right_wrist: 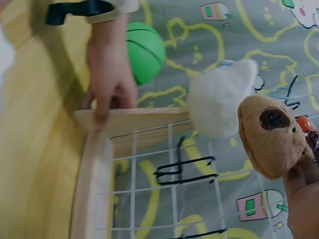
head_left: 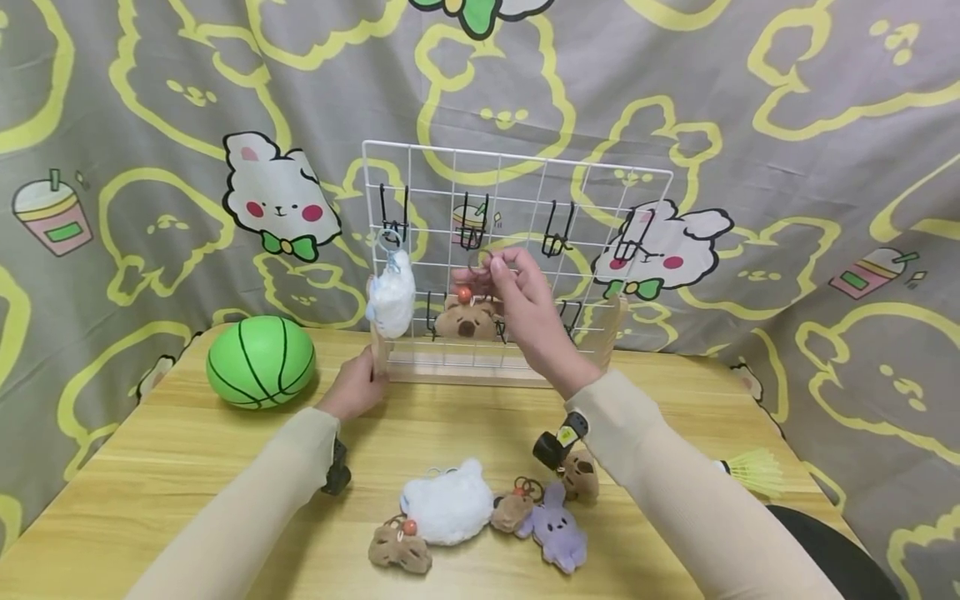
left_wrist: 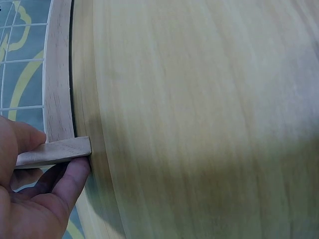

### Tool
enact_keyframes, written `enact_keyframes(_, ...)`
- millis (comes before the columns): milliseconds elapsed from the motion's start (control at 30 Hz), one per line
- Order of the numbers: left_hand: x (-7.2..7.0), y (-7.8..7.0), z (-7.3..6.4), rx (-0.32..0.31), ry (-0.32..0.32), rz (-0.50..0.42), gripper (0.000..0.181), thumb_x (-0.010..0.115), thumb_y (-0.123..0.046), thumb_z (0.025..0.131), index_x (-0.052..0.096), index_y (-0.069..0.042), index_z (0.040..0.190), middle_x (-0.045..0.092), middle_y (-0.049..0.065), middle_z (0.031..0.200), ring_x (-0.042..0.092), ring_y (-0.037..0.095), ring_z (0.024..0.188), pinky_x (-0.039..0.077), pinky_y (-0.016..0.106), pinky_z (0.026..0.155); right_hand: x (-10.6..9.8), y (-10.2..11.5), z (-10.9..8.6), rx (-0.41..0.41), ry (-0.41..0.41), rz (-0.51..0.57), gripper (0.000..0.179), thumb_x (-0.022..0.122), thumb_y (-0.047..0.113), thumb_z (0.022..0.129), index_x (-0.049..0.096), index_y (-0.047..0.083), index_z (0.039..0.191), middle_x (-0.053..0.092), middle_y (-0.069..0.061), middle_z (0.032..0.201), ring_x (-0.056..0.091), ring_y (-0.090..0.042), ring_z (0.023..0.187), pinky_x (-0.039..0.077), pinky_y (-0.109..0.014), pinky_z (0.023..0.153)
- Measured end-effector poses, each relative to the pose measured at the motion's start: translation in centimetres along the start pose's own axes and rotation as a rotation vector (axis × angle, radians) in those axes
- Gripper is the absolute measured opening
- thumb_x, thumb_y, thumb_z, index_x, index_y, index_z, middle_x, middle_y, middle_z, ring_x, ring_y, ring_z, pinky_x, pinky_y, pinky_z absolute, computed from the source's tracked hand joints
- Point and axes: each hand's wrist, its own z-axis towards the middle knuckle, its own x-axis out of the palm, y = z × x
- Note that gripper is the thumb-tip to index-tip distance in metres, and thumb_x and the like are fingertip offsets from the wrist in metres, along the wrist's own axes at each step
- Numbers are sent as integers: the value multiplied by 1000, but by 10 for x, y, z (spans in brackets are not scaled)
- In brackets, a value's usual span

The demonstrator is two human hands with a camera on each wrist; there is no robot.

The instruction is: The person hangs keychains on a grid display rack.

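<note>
My right hand (head_left: 528, 312) pinches the metal ring of a brown plush keychain (head_left: 467, 321) with a dark nose and a red bead. The plush hangs below the fingers, in front of the white wire grid rack, under its second upper hook (head_left: 472, 223). In the right wrist view the brown plush (right_wrist: 271, 137) sits beside the fingers. My left hand (head_left: 354, 387) grips the rack's wooden side piece (left_wrist: 60, 151) at its lower left, thumb above and fingers below in the left wrist view. A fluffy white plush keychain (head_left: 393, 296) hangs from the upper left hook.
A green ball (head_left: 261, 362) sits left of the rack. On the table in front lie a white plush (head_left: 450, 504), a purple rabbit plush (head_left: 558, 533) and several brown plushes (head_left: 400, 548). A yellow shuttlecock (head_left: 756, 473) and a black rounded object (head_left: 825, 550) are at right.
</note>
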Motion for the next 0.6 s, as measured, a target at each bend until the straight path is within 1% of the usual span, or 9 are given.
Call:
enact_keyframes(100,0,2,0,-4,2,1,48,52,0,100,44,13,145,62,38,132,64,38,101,56,53,91,5,5,7,-17,-26,4,20,33,18,115,47,3,117,69,-31,129,74,-8,96,60,-25,82)
enact_keyframes(167,0,2,1,0,3,-1,48,52,-1,100,44,13,145,62,38,133,64,38,101,56,53,91,7,6,11,-21,-45,2,20,33,17,115,47,3,117,70,-32,128,74,-9,96,61,-27,87)
enact_keyframes(233,0,2,1,6,2,-4,47,53,-1,100,45,13,144,62,38,133,64,39,102,56,53,91,9,7,14,-8,-66,-8,19,34,17,115,48,5,117,70,-30,128,74,-12,99,61,-28,91)
enact_keyframes(333,-1,6,-1,21,-8,-3,47,52,0,98,46,14,143,61,39,133,64,41,105,56,55,93,13,3,19,34,-88,-2,18,34,17,115,48,6,117,71,-30,127,74,-13,98,61,-30,94)
enact_keyframes(367,-1,7,-2,22,-11,-1,47,52,0,98,46,15,142,62,39,132,64,41,105,56,56,93,14,1,20,49,-91,-2,19,34,17,115,48,4,118,71,-30,126,73,-13,98,61,-30,95)
enact_keyframes(467,-1,11,-4,30,-15,3,48,53,1,97,46,15,142,60,41,133,64,44,109,55,59,96,15,-4,22,83,-103,2,22,35,17,114,49,1,120,71,-30,125,72,-10,95,61,-28,94)
enact_keyframes(500,-1,10,-3,29,-11,0,48,53,1,98,45,15,143,60,41,133,64,43,107,55,59,95,14,-5,23,89,-106,0,24,35,16,114,49,-2,121,71,-30,125,72,-10,95,61,-27,93)
enact_keyframes(567,0,9,-1,36,-8,-1,49,53,1,98,44,14,144,59,41,137,64,46,115,54,60,99,11,-5,23,95,-111,-1,26,35,17,114,48,-5,123,71,-31,125,72,-9,95,61,-25,90)
enact_keyframes(600,1,8,0,43,-9,0,50,53,1,98,44,14,145,58,41,138,63,48,118,53,61,101,10,-5,23,99,-113,-1,26,36,17,115,48,-4,123,71,-30,125,72,-9,94,61,-24,88)
